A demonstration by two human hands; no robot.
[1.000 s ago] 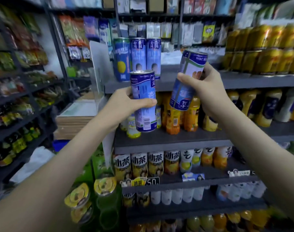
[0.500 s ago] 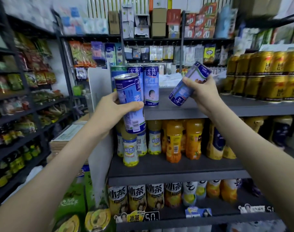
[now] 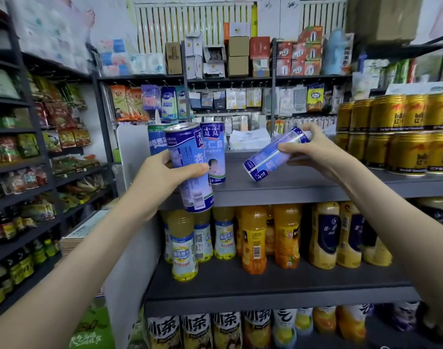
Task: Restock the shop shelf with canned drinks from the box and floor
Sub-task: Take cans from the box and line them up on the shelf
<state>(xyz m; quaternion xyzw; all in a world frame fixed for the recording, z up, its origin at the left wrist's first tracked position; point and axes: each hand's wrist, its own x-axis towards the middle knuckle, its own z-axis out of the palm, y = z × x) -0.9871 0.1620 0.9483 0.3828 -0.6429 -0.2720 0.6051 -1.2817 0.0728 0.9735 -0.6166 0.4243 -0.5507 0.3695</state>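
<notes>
Head camera shows me my left hand (image 3: 162,177) curled round an upright blue can (image 3: 190,170), held just in front of the top shelf (image 3: 291,190) edge. My right hand (image 3: 316,152) grips a second blue can (image 3: 273,157), tipped nearly sideways over the shelf, between a standing can (image 3: 214,152) and stacked gold cans (image 3: 404,134).

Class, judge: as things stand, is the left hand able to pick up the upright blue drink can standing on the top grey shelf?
Probably not yet. The left hand already grips another blue drink can, held just in front of the standing blue can; that one needs setting down first.
</notes>
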